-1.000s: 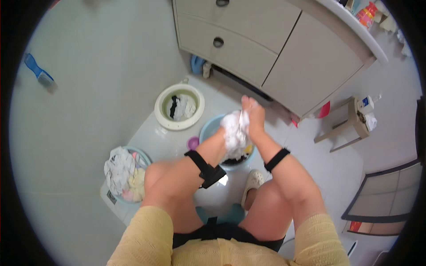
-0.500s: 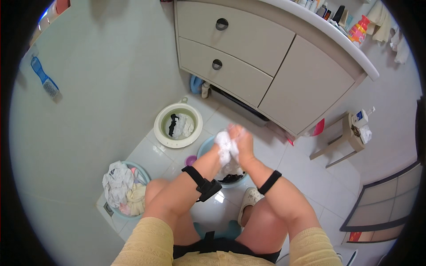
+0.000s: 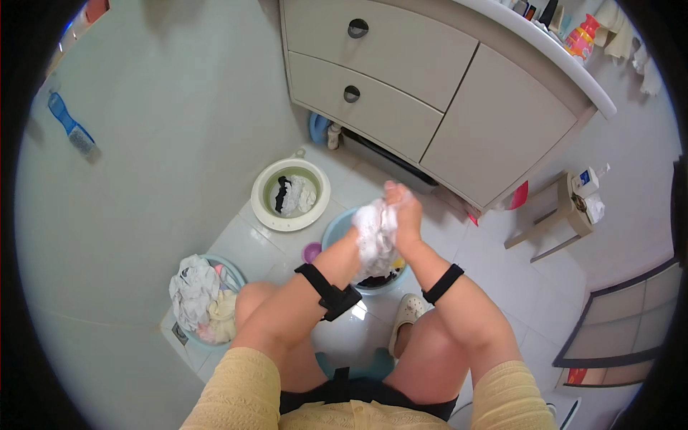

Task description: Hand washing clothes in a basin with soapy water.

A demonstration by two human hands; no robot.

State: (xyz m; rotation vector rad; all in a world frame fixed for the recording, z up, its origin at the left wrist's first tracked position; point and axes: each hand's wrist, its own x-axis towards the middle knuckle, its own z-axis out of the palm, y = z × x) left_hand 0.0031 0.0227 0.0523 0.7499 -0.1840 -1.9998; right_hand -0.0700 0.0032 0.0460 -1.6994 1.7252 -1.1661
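Both my hands are pressed together above the light-blue basin (image 3: 333,233), working a wet, sudsy white cloth (image 3: 375,233) between them. Foam and fabric cover most of my left hand (image 3: 356,235), so its fingers hardly show. My right hand (image 3: 407,218) closes on the cloth from the other side, slightly blurred. Part of the cloth hangs down into the basin. Below it in the basin lie a black cloth (image 3: 376,280) and a small yellow thing (image 3: 398,264). The cloth's exact kind is hidden by the suds.
A cream-and-green basin (image 3: 264,215) with black and white pieces stands beyond, left. A purple cup (image 3: 311,252) sits beside the blue basin. At left, another basin (image 3: 236,271) is heaped with clothes (image 3: 195,287). A cabinet (image 3: 502,122) stands ahead, a stool (image 3: 555,233) right.
My hands have shifted slightly right and away from me, still on the white cloth. More of the cloth shows between them, and the yellow thing in the basin is now visible.
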